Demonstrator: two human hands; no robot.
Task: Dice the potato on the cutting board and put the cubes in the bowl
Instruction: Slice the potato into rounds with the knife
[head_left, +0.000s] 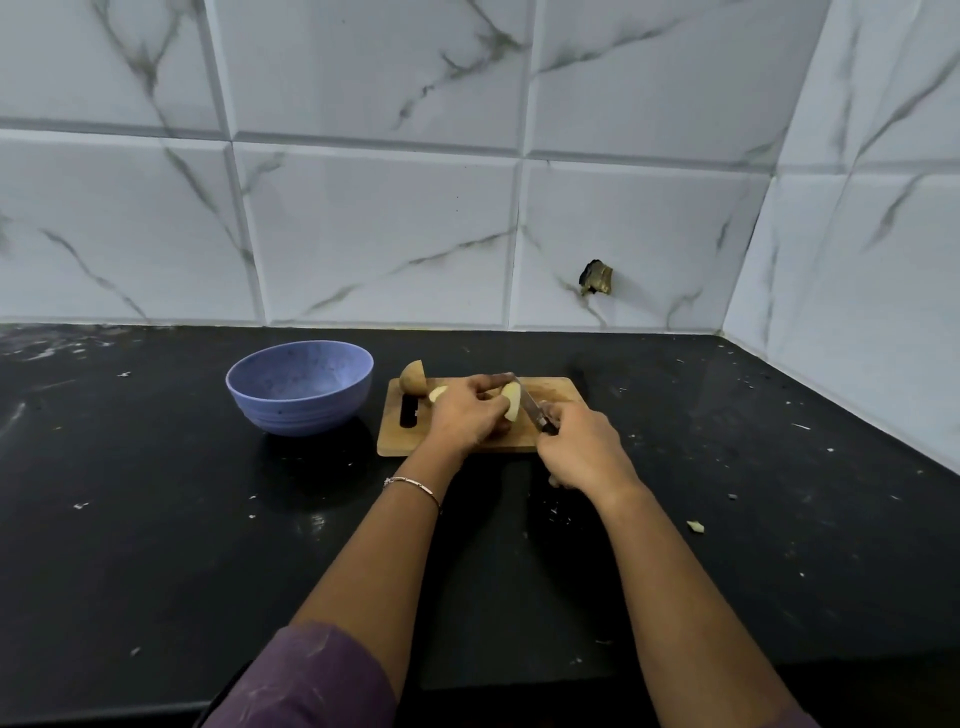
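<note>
Right hand (584, 447) grips knife (530, 408) | left hand (465, 415) pinches potato piece (511, 402) on cutting board (558, 387) | bowl (298, 387) well left

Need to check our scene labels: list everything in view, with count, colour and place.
bowl: 1, blue, on counter left of board
board: 1, wooden, on counter, centre
potato half: 1, brown-skinned, board's far left corner
potato pieces: pale, on board under left grip; count hidden
knife: 1, metal blade, beside the pieces
scrap: 1, pale, on counter at right
counter: 1, black, crumb-speckled
tiles: white, grey-veined, wall behind
wall hole: 1, dark, low on tiles, right of centre
bracelet: 1, thin, left wrist
sleeve: 1, purple, left arm
left grip: holds potato pieces
right grip: holds knife
</note>
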